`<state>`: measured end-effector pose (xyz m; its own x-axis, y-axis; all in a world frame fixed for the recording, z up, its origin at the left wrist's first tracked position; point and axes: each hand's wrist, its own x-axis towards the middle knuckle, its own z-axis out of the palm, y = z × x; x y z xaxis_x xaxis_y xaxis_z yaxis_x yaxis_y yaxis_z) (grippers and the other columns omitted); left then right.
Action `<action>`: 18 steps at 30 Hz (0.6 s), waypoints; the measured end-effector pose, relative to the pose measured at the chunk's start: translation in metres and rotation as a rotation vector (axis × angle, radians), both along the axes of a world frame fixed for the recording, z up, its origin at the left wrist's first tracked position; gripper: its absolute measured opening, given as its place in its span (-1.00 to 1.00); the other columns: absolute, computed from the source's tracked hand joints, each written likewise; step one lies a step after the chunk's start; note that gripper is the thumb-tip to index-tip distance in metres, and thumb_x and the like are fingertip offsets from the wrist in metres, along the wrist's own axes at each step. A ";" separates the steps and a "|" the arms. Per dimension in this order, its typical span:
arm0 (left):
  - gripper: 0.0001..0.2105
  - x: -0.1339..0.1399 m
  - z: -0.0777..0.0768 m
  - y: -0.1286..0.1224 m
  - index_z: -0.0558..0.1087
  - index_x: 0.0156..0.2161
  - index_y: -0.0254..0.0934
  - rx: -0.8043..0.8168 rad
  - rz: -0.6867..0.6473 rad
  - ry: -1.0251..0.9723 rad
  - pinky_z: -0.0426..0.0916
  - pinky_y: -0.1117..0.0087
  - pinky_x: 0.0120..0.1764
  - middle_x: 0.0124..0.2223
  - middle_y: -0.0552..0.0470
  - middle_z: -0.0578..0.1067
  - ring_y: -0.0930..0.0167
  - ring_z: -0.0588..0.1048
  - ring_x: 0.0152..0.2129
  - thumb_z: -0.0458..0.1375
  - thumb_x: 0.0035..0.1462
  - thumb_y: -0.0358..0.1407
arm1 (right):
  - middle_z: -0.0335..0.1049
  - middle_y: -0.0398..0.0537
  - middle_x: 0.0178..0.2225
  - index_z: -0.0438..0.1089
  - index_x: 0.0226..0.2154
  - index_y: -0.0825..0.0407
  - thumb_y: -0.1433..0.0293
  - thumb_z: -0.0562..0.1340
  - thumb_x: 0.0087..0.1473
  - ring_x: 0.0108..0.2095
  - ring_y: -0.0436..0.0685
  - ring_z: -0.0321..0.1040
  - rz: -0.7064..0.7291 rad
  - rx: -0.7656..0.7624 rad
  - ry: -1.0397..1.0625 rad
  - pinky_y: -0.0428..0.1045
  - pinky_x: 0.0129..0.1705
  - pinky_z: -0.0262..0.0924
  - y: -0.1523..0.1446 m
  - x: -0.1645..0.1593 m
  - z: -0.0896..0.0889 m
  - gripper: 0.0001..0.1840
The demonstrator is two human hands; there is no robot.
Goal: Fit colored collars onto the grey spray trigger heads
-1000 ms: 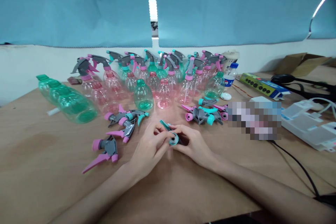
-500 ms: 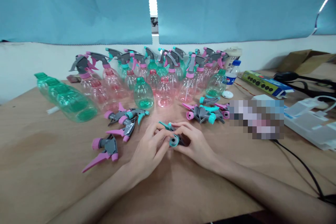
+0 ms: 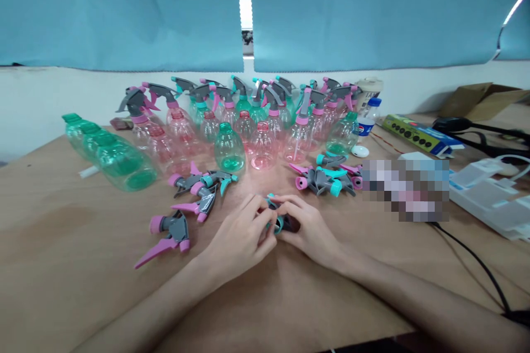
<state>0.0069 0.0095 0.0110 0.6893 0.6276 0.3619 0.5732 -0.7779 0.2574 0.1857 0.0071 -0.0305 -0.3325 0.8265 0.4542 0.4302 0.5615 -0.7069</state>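
Observation:
A grey and teal trigger spray head (image 3: pixel 280 224) is held between my two hands, low over the table, its round collar facing me. My right hand (image 3: pixel 309 227) grips it from the right with thumb and fingers. My left hand (image 3: pixel 244 230) is closed at its left side, with fingertips pinched at the collar opening; whether a small part sits between them is hidden. Left of my hands lie loose pink and grey spray heads, one of them nearest me (image 3: pixel 171 231). A pile of pink and teal spray heads (image 3: pixel 323 179) lies beyond my right hand.
Several pink and green bottles stand behind, many with spray heads fitted, among them an uncapped pink bottle (image 3: pixel 262 149) and an uncapped green bottle (image 3: pixel 229 149). Green bottles (image 3: pixel 124 162) lie at left. At right are a power-strip box (image 3: pixel 418 135), white plastic (image 3: pixel 484 187) and a black cable (image 3: pixel 476 253).
My left hand has turned and its fingers have moved over the collar, covering more of the spray head. My right hand keeps its grip. The view has shifted slightly.

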 end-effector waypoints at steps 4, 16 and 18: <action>-0.91 -0.003 -0.001 0.003 0.37 -0.30 -0.28 0.032 -0.056 -0.012 0.32 0.32 -0.25 -0.21 -0.04 0.38 0.32 0.33 -0.25 0.04 0.15 -0.45 | 0.35 0.00 -0.03 0.36 -0.30 -0.03 0.50 0.32 -0.04 0.05 0.19 0.27 -0.010 0.004 0.011 0.13 0.04 0.20 0.002 0.001 0.001 -0.78; -0.88 -0.006 -0.014 0.004 0.38 -0.24 -0.31 0.096 -0.040 -0.123 0.36 0.37 -0.27 -0.25 -0.03 0.46 0.37 0.41 -0.28 0.00 0.25 -0.43 | 0.39 -0.03 -0.09 0.35 -0.28 -0.02 0.46 0.35 -0.07 -0.01 0.18 0.32 -0.052 -0.039 0.062 0.10 0.01 0.21 0.003 0.004 0.002 -0.75; -0.89 -0.007 -0.014 0.003 0.36 -0.24 -0.31 0.077 -0.045 -0.185 0.38 0.37 -0.22 -0.24 -0.02 0.48 0.38 0.43 -0.26 -0.01 0.26 -0.44 | 0.40 -0.03 -0.09 0.35 -0.28 -0.02 0.44 0.35 -0.06 -0.02 0.18 0.33 -0.059 -0.046 0.076 0.09 0.00 0.21 0.004 0.005 0.002 -0.76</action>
